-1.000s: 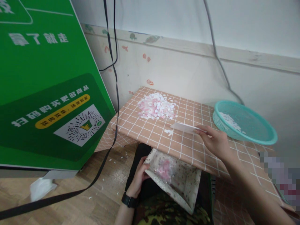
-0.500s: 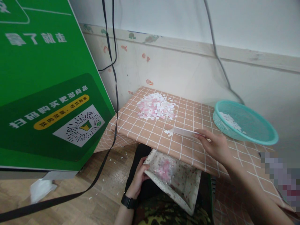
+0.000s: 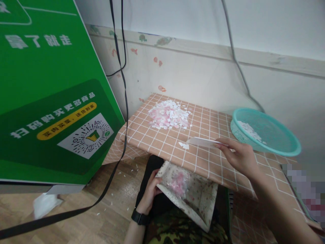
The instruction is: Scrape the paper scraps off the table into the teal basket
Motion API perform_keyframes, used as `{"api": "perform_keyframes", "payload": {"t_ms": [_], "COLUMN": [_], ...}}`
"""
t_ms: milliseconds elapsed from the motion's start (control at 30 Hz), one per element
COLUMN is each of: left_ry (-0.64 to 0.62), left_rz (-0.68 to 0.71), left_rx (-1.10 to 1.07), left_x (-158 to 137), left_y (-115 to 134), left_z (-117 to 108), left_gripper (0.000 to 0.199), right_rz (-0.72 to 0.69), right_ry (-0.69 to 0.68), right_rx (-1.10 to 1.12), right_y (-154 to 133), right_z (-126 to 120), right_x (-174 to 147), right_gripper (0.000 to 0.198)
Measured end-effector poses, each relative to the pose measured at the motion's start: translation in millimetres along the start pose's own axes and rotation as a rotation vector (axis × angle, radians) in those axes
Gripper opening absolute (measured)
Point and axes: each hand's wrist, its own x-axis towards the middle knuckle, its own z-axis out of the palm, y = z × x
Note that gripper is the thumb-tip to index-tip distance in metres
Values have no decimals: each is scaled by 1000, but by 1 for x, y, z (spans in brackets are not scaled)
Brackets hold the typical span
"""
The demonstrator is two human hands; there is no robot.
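Note:
My left hand (image 3: pixel 151 189) grips the left rim of a speckled, pale tray (image 3: pixel 203 200) on my lap, tilted under the table's front edge. Inside it lies a clump of pink and clear plastic pieces (image 3: pixel 178 183). Between the fingers and thumb of my right hand (image 3: pixel 237 154) is a flat white strip (image 3: pixel 203 142), like stiff card, held low over the tablecloth. Beside the strip's far end are a few white paper bits (image 3: pixel 183 145). Farther back on the table is a heap of white and pink paper squares (image 3: pixel 170 115).
A turquoise plastic basket (image 3: pixel 286 135) with white bits stands at the table's right. A green printed panel (image 3: pixel 50 74) rises on the left. A black strap (image 3: pixel 124 101) hangs before the table's left corner. White scraps are scattered on the wooden floor (image 3: pixel 114 210).
My right hand has moved slightly right with the white strip, whose far end is now a little off the few paper bits. My left hand and the tray look nearly unchanged.

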Motion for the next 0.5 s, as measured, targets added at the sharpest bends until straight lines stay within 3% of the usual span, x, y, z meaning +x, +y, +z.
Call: {"api": "perform_keyframes", "payload": {"t_ms": [500], "left_ry": [19], "left_rz": [-20], "left_rx": [-13], "left_x": [-2], "left_y": [4], "left_z": [3], "left_gripper": [42], "right_rz": [-28], "right_ry": [-66], "right_rx": [-62], "right_y": [0], "right_z": [7], "right_x": [6], "right_gripper": [19]}}
